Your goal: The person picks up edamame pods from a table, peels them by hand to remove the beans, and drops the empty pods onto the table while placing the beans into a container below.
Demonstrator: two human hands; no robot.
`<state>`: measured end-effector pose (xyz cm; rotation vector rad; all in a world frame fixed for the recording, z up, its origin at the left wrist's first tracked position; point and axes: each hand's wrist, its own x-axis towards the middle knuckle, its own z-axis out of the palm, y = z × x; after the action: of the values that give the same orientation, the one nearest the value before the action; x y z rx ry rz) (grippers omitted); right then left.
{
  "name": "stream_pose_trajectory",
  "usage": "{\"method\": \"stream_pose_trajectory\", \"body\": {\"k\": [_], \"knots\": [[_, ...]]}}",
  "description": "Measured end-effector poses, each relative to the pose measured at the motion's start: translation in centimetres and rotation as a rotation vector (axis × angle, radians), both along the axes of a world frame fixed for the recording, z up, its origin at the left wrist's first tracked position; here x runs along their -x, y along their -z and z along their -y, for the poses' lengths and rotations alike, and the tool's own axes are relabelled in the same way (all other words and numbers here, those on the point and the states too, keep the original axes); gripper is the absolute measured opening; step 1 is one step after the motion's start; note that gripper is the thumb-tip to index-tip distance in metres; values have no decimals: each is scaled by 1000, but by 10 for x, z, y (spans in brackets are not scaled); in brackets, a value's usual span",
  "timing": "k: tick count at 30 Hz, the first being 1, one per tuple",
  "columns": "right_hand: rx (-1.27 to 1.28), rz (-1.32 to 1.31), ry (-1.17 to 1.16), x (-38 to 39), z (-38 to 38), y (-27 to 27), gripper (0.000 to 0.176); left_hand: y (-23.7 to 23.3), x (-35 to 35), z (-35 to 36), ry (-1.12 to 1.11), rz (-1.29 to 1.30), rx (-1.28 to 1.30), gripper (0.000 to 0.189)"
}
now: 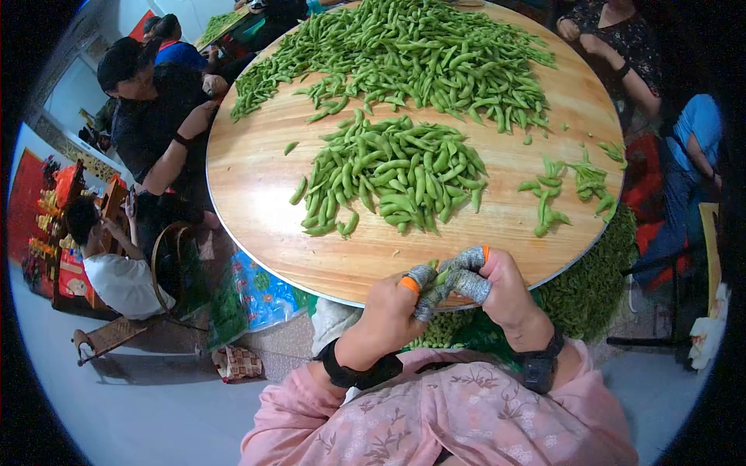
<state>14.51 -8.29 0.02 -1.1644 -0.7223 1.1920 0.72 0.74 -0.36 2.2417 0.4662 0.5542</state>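
Observation:
My left hand (392, 311) and my right hand (509, 291) meet at the near edge of the round wooden table (256, 186). Grey knitted finger sleeves with orange bands cover several fingertips. Both hands are closed, pinching a green edamame pod (442, 276) that shows only in part between the fingers. In front of them lies a small pile of edamame pods (396, 175). A few loose pods and stem scraps (550, 194) are to the right of it.
A larger heap of edamame (435, 58) covers the far side of the table. More pods (594, 272) are piled below its right edge. One person in black (167, 109) is at the left, another (618, 58) at the far right. A seated person (120, 272) is farther left.

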Motion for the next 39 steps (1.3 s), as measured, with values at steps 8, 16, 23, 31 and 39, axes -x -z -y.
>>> {"method": "stream_pose_trajectory", "body": {"k": [8, 16, 23, 31, 39], "knots": [[-177, 223, -96, -7, 1, 8, 12, -5, 4, -5, 89, 125, 582, 8], [-77, 282, -90, -1, 1, 0, 10, -1, 4, 0, 25, 48, 619, 9], [-53, 238, -28, -8, 0, 3, 10, -3, 2, 2, 128, 153, 896, 10], [-58, 270, -112, -4, 1, -5, 9, 5, 3, 2, 76, 95, 796, 13], [-30, 287, 15, -11, 2, -8, 8, -2, -2, 7, 91, 103, 776, 12]]}}
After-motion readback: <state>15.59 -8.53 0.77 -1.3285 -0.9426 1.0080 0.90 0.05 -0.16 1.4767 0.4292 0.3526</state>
